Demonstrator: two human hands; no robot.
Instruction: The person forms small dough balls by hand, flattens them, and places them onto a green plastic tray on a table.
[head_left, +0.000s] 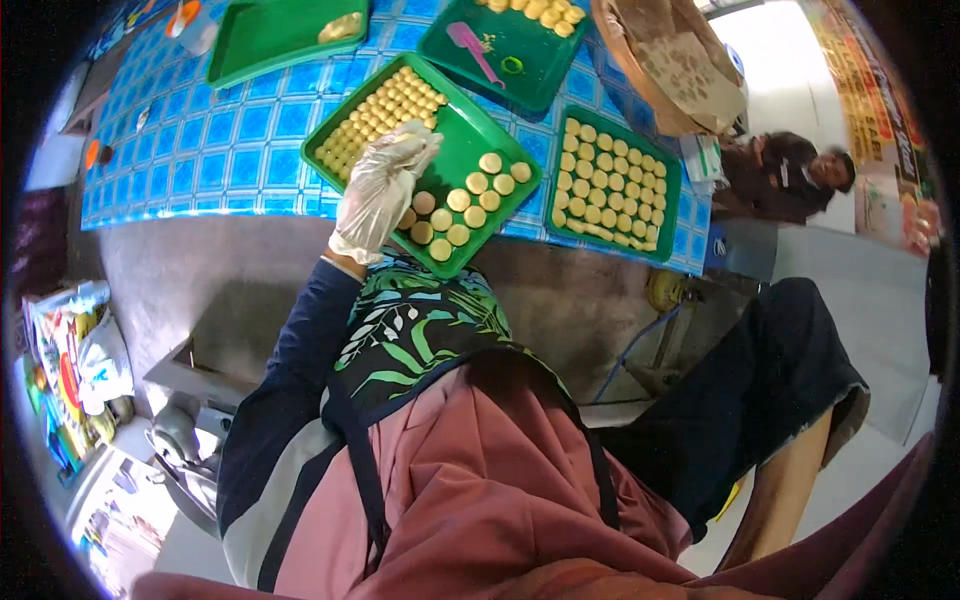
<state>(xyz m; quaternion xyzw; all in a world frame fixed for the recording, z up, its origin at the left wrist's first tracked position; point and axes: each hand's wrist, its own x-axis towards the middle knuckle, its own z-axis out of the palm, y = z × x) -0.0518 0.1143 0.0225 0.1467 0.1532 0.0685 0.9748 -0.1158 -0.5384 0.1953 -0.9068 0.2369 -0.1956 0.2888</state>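
My left hand (pixel 385 185), in a clear, whitish plastic glove, hovers over a green tray (pixel 465 135) at the near edge of the table. Its fingers are drawn together; whatever they hold, if anything, is hidden. Small pale-yellow dough balls (pixel 372 112) crowd the far left part of this tray, just beyond the hand. Larger, flattened dough rounds (pixel 458 200) lie in loose rows at its near right, some close to my wrist. Bare green tray floor shows between the two groups. My right hand is not in view.
A second green tray (pixel 672 215) at right holds rows of rounds. Behind, one tray (pixel 455 70) carries a pink spatula (pixel 475 52), a green ring and dough; another (pixel 270 40) has a dough lump. A round basket (pixel 640 75) stands far right. Beyond it is another person (pixel 790 175).
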